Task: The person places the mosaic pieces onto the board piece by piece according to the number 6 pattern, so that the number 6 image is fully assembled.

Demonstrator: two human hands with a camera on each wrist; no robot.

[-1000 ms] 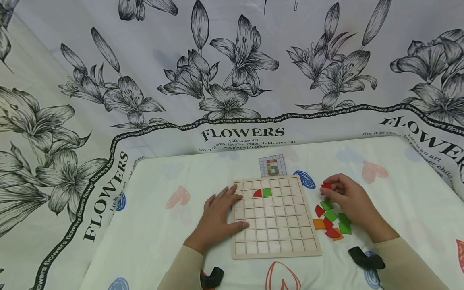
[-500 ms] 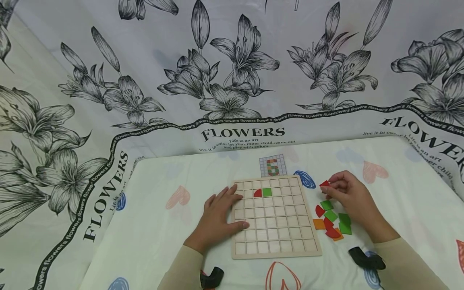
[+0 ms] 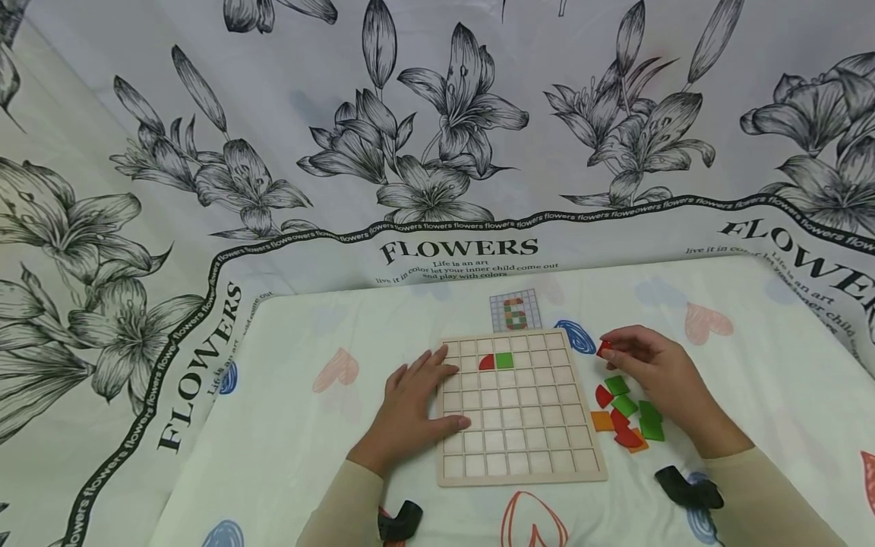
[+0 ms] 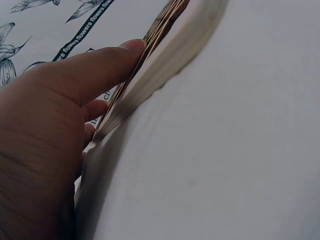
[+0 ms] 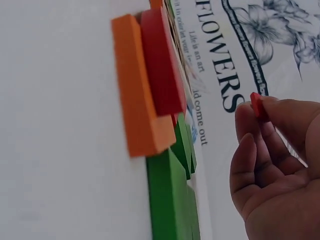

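A square wooden board (image 3: 519, 441) with a grid of shallow cells lies flat on the table. In its second row from the top sit a red quarter-round tile (image 3: 487, 362) and, touching it on the right, a green square tile (image 3: 503, 361). My left hand (image 3: 413, 406) rests on the board's left edge, fingers spread and thumb on the cells. Beyond the board's upper right corner, my right hand (image 3: 652, 368) pinches a small red tile (image 5: 258, 107) between thumb and fingertips, above the table. Fingers partly cover this tile, so its full shape is hidden.
Right of the board lies a loose pile of red, orange and green tiles (image 3: 625, 408), some overlapping. A small printed pattern card (image 3: 516, 310) lies against the board's far edge. A flower-printed curtain (image 3: 437, 137) hangs behind the table.
My right hand has turned the red tile between its fingertips and shifted slightly left, toward the board. The left hand and the tiles on the board stay in place.
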